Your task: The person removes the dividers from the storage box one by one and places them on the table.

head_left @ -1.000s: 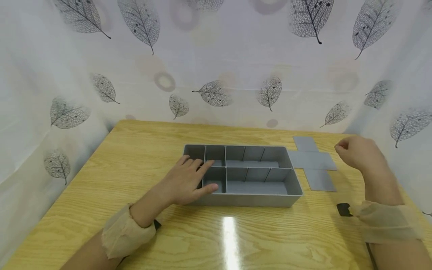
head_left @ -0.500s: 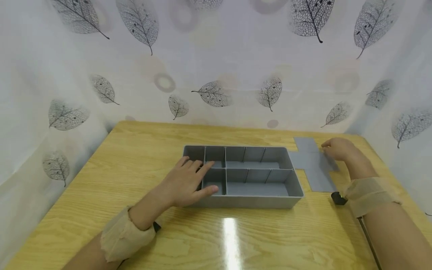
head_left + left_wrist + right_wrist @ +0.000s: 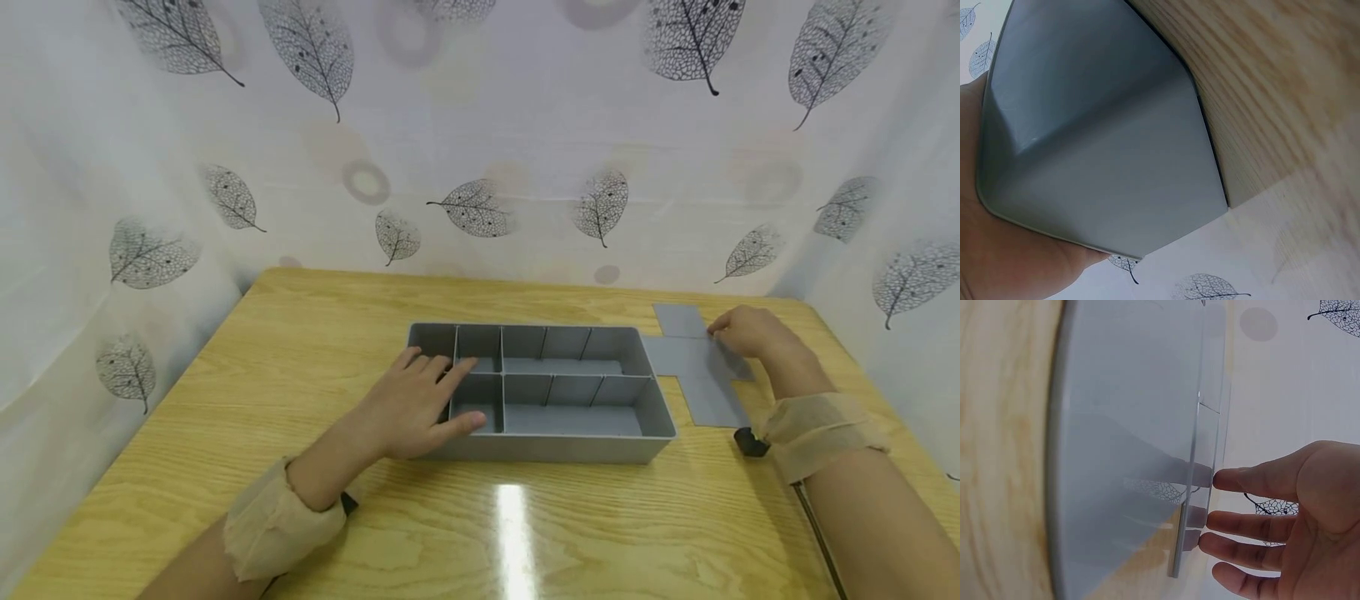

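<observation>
A long grey divided box [image 3: 558,448] rests on the table. Over its left end lies my left hand [image 3: 411,408], fingers spread across the compartments and thumb above a front one. In the left wrist view that hand's thumb side [image 3: 1029,262] lies along the rim of the grey box wall [image 3: 1116,169]. Right of the box, thin flat grey panels [image 3: 693,357] overlap in a cross shape. My right hand [image 3: 756,333] reaches down to their right side. The right wrist view shows its extended fingertips [image 3: 1225,479] right at the edge of the grey panels [image 3: 1129,406].
The wooden table [image 3: 315,333] extends around the box, with light glare in front. A white leaf-print curtain [image 3: 495,108] hangs behind and at both sides. Beige wraps [image 3: 281,521] cover both wrists, each with a small black camera [image 3: 750,442] below.
My right hand has come left and down from above the table's right side, its fingertips reaching the grey panels. The left hand stays on the box.
</observation>
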{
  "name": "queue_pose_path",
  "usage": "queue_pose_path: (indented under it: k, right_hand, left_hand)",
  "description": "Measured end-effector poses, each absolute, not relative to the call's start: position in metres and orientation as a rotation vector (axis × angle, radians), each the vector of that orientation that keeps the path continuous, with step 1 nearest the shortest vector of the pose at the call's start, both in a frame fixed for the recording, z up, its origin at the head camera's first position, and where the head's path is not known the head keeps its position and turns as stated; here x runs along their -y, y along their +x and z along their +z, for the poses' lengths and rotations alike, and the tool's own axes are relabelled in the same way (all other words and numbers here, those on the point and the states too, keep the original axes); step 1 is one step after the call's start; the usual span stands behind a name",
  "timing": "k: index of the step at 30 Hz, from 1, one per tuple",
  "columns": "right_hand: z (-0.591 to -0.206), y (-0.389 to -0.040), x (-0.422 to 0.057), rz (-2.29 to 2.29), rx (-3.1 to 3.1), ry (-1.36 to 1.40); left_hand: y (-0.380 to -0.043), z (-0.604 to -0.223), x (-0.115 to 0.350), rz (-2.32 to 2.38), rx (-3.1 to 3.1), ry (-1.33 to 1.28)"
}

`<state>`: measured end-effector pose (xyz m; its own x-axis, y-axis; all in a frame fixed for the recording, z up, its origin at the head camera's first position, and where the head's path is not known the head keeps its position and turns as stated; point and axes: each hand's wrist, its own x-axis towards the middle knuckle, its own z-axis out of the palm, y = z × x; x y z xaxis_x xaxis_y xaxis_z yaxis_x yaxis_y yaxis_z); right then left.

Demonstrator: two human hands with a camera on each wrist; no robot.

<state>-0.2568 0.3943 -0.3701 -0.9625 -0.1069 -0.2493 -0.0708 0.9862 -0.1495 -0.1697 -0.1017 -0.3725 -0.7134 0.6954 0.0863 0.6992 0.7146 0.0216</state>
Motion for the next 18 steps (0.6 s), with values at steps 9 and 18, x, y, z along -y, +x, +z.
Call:
queue_pose_path:
  k: [9,18]
  right_hand:
    - [-0.378,-0.264,-0.388,-0.178,-2.936,-0.319]
    - [-0.383,-0.266,-0.374,-0.181,-2.924,-0.529]
  left_hand:
    - [-0.17,-0.373,0.102,-0.069,2.831,-1.154]
    - [-0.171,-0.374,0.103,-0.075,2.829,-1.15]
